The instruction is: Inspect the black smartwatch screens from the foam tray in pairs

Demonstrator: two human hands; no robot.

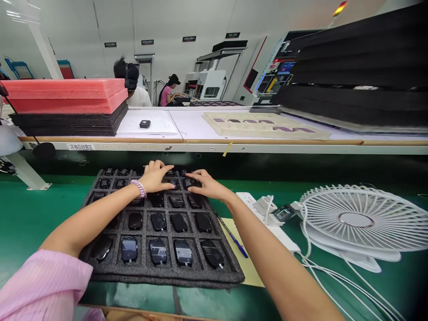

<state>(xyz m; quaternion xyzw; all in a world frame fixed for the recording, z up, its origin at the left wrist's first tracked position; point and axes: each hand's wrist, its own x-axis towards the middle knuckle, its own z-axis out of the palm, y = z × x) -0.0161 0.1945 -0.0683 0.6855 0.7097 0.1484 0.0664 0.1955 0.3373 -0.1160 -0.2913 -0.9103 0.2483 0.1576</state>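
Note:
A dark grey foam tray (140, 273) lies on the green bench, its compartments holding several black smartwatch bodies (129, 248). My left hand (154, 177), with a lilac band on its wrist, is over the tray's far rows. Its thumb and index finger are spread, the thumb touching a watch body (173, 183) in the second row from the back. To the right, my right hand (210, 185) has its thumb and index finger at opposite edges of another watch body (190, 183) in that row. Whether this one is lifted off the foam, I cannot tell.
Right of the tray are a blue pen (238, 244), yellow paper (253, 273), a white power strip (284, 237) with cables, and a white fan (361, 223). Across the back runs a shelf (197, 141) bearing pink foam (67, 96) and a cream tray (230, 129). Two people are beyond.

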